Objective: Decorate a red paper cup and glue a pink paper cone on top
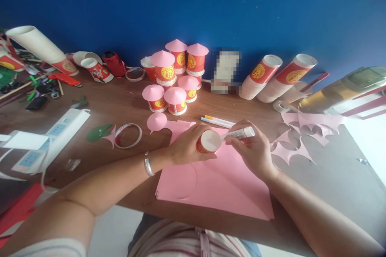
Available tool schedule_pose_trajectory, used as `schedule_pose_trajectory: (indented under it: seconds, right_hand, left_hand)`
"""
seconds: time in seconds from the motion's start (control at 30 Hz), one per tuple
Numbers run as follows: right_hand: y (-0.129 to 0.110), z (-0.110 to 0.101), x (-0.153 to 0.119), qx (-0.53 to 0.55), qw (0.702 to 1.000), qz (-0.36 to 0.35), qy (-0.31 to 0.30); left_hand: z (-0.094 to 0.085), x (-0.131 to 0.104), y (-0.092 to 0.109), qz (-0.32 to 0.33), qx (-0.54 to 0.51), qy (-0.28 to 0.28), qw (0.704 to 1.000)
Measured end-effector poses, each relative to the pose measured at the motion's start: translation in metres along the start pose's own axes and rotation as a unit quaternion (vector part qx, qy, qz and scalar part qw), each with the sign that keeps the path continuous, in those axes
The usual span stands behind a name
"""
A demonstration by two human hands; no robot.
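My left hand [188, 144] is wrapped round a red paper cup [211, 141], its pale flat end facing up. In my right hand [251, 144] is a white glue stick [241, 133], its tip at the right rim of the cup. Both hands are above pink paper sheets [220, 184], where a curved outline shows near the left side. A small pink cone [157, 121] lies just beyond my left hand. Farther back stand several red cups with pink cone tops [175, 96], some of them stacked.
Two pens [217, 121] lie behind my hands. Pink scraps [294, 150], tape [281, 106] and stacked cups [271, 74] are at the right. A white ring [128, 135], a power strip [57, 138] and a red cutter [64, 79] are at the left. A blue wall [193, 4] rises behind.
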State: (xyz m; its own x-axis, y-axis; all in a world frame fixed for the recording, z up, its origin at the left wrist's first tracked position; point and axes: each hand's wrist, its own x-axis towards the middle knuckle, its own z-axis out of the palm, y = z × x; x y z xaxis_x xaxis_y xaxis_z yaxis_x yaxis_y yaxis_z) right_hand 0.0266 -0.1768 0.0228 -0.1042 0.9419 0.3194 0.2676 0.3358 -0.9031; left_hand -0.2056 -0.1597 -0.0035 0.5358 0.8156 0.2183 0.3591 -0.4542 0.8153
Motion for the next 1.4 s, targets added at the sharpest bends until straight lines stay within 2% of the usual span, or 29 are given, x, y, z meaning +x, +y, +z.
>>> schedule_pose_trajectory:
  seconds: [0.13,0.27,0.37,0.5,0.63,0.87,1.07,1.23,1.4]
  right_hand:
    - [-0.001,-0.001,0.001,0.009,0.999,0.043,-0.006]
    - [0.000,0.000,-0.001,-0.005,0.999,0.048,0.003]
    - [0.000,0.001,-0.004,-0.009,1.000,0.015,0.017]
    - [-0.001,0.002,-0.009,-0.061,0.995,-0.074,0.036]
    - [-0.002,0.004,-0.011,-0.109,0.984,-0.139,0.027]
    - [0.003,0.003,-0.015,-0.135,0.981,-0.135,0.036]
    - [0.006,0.002,-0.016,-0.145,0.979,-0.140,0.042]
    - [0.001,0.004,-0.018,-0.163,0.966,-0.197,0.042]
    - [-0.002,0.009,-0.020,-0.188,0.950,-0.248,0.024]
  left_hand:
    - [0.001,0.000,-0.001,0.004,0.001,0.000,1.000]
    - [0.001,-0.002,-0.001,-0.017,-0.002,-0.006,1.000]
    - [0.001,-0.002,0.000,-0.030,-0.003,-0.008,1.000]
    - [0.003,-0.001,-0.001,-0.037,0.005,0.004,0.999]
    - [0.006,0.000,-0.003,-0.042,0.005,0.016,0.999]
    - [0.006,0.000,-0.006,-0.039,0.020,0.004,0.999]
    - [0.006,-0.001,-0.006,-0.011,0.010,0.034,0.999]
    - [0.008,0.000,-0.007,-0.023,0.021,0.038,0.999]
    - [0.009,0.000,-0.007,0.000,0.019,0.052,0.998]
